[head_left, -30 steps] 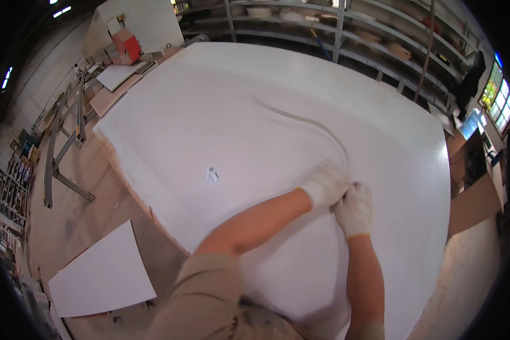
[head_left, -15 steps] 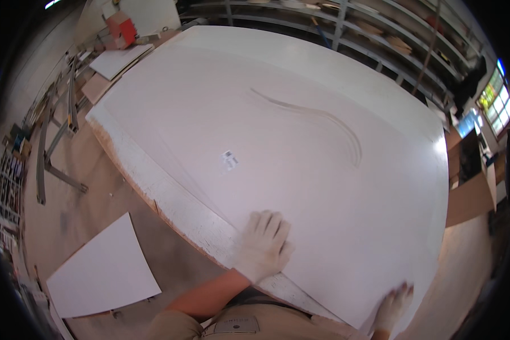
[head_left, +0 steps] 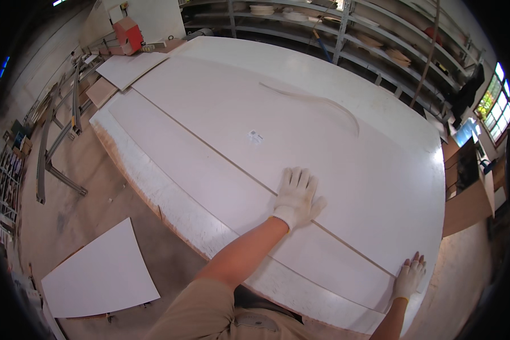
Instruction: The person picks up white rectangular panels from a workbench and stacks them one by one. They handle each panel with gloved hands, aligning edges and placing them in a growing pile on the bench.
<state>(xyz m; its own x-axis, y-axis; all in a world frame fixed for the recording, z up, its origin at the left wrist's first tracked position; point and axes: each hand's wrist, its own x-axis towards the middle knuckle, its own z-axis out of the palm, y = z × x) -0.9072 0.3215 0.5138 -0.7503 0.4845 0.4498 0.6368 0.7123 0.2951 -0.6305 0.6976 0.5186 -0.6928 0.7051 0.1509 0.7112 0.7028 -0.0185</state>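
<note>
While one second ago both hands are together at the end of the curved strip [head_left: 323, 100], now they are well apart and near the front edge of the counter [head_left: 139, 170]. The left hand [head_left: 296, 198] lies flat over the front edge of the upper white sheet [head_left: 226, 107], its gloved fingers a little spread, and it clamps nothing. The right hand [head_left: 409, 279] is at the right end of this sheet, beside its front right corner, with the fingers stretched and slightly apart; how firmly it presses there, I cannot tell.

Compared with half a second ago, the upper sheet is shifted toward the far edge of the counter. Its front edge now makes a clear line, and a wide band of the lower white sheet [head_left: 204, 175] is uncovered, running along the front edge of the counter. The small label [head_left: 255, 137] on the upper sheet is also farther from the front edge than before. The curved strip still rests on the upper sheet, toward the far edge of the counter, and no hand touches it now.
</note>
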